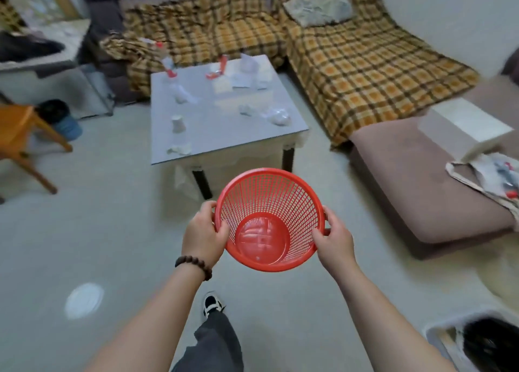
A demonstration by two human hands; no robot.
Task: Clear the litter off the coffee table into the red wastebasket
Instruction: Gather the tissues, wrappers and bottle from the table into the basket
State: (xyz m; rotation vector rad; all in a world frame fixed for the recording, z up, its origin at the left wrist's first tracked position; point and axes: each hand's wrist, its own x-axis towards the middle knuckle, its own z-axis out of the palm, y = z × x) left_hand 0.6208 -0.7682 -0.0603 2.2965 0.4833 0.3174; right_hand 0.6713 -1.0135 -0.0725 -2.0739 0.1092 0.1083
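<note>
Red wastebasket (269, 220) unlabelled, left hand (203, 235), right hand (334, 238) gripping

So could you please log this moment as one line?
both hands holding empty red wastebasket | litter on coffee table | none binned yet

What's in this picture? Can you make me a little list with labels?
place: living room with plaid-covered sofa
held: red wastebasket, empty, gripped by its rim
left hand: on basket's left rim, bead bracelet on wrist
right hand: on basket's right rim
coffee table: ahead of the basket, litter not yet cleared
litter: paper cup, crumpled papers, red-and-white wrappers
</note>
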